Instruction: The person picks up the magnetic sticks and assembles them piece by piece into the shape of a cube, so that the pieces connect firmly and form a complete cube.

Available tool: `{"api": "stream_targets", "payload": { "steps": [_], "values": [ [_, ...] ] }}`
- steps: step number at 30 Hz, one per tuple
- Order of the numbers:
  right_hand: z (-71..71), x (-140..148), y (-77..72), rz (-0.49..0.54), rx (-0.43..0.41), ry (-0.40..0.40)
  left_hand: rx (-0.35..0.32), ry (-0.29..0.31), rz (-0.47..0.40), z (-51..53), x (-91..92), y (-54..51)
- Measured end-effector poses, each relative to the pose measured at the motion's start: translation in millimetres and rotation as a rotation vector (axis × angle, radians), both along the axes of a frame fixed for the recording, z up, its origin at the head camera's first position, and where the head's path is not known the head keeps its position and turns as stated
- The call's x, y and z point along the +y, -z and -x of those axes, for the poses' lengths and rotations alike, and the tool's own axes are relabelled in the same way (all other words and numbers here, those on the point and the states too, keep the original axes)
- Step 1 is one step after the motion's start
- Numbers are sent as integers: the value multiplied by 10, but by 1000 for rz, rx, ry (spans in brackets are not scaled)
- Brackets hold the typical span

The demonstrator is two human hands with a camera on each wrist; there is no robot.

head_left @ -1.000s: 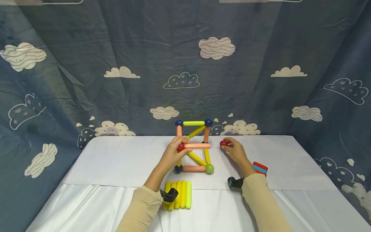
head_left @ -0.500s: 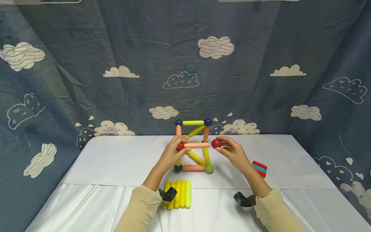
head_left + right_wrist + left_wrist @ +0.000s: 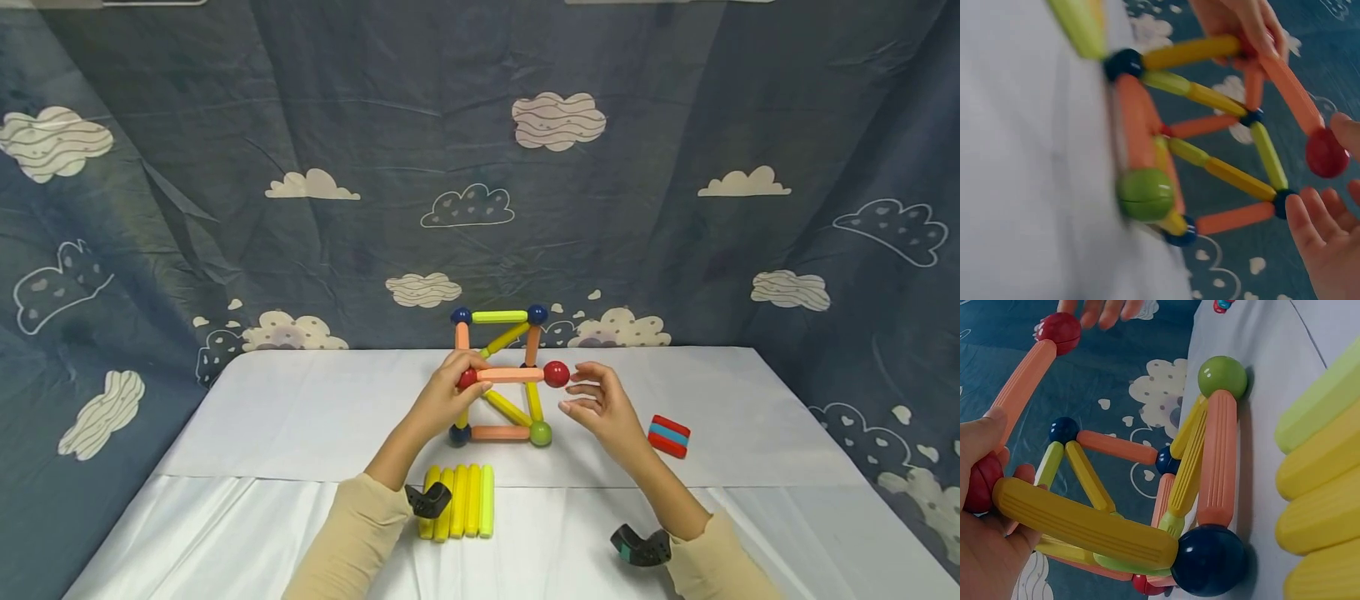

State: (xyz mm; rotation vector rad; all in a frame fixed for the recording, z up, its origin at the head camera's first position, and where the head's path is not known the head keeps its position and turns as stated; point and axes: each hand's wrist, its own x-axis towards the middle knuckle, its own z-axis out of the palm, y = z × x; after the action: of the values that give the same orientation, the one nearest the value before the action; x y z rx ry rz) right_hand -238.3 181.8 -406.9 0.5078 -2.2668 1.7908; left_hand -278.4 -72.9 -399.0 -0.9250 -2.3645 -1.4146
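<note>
Green ball (image 3: 541, 433) sits at base of stick frame (image 3: 508, 410) on bench (image 3: 300, 433). Orange stick (image 3: 512, 376) is approx. level, above & L of green ball, w/ L red ball (image 3: 468, 378) & R red ball (image 3: 557, 374) at its ends. L hand (image 3: 446, 398): fingers clamped round L red ball & that end of stick. R hand (image 3: 611, 408), above & R of green ball: fingers apart, just beside R red ball; contact unclear, no grip seen.

Risks (my guess): R red ball end seems held by its joint alone, so if L hand slackens or twists, stick could droop onto frame above green ball. R fingers brushing R red ball could knock it off; it'd prob. roll. L red ball also meets yellow upright (image 3: 1085, 522), L of green ball, so a tug there could pop a frame joint.

Text: no brand, label or writing legible. Red/blue pcs (image 3: 669, 436), R of green ball, too small to check; backdrop (image 3: 637, 250) behind it: cloud prints, no letters I can make out.
</note>
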Motion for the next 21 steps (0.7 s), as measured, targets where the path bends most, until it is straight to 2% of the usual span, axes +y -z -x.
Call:
{"api": "stream_targets", "payload": {
  "steps": [3, 5, 9, 12, 14, 17, 21],
  "values": [
    [-153, -34, 129, -8, -38, 6, 7, 3, 6, 5, -2, 3],
    [-256, -87, 215, -22, -82, -20, 14, 6, 10, 10, -7, 5],
    [-403, -242, 397, -83, -158, -178, 30, 5, 15, 16, -16, 11],
    [-444, -361, 522, -143, -198, -320, 47, 4, 17, 20, -21, 18],
    [-451, -426, 581, -188, -222, -374, 51, 5, 17, 23, -21, 22],
    [-451, -504, 624, -256, -238, -396, 58, 3, 19, 22, -17, 26],
    [-467, -597, 625, -385, -231, -368, 62, -3, 21, 23, -8, 28]
  ]
}}
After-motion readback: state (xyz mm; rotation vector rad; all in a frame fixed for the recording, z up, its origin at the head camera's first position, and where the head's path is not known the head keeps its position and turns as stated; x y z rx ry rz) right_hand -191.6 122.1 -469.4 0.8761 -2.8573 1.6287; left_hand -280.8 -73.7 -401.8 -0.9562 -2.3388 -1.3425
